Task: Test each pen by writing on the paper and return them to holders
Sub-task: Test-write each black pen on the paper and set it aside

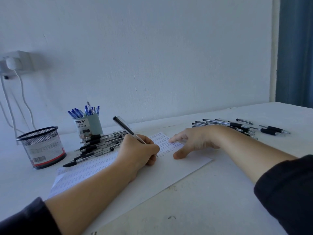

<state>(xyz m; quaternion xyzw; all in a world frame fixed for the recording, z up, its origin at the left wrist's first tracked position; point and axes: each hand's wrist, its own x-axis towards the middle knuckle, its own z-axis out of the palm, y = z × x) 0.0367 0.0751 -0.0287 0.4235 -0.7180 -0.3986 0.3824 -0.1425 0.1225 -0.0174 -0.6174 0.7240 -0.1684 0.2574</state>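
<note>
My left hand (138, 150) grips a black-capped pen (126, 128) with its tip down on the white paper (169, 172), which is covered in rows of small written marks. My right hand (194, 140) rests on the paper with straight fingers, pressing it flat just right of the pen tip. A pale green holder (89, 127) labelled "DIY Desk Organizer" stands behind, filled with several blue pens (84, 111). A black mesh holder (41, 147) stands at the left; I see no pens in it.
A pile of black pens (100, 144) lies between the green holder and the paper. More black pens (245, 127) are spread on the table at the right. A wall socket with cables (15, 65) is at the far left. A blue curtain (296, 51) hangs at the right.
</note>
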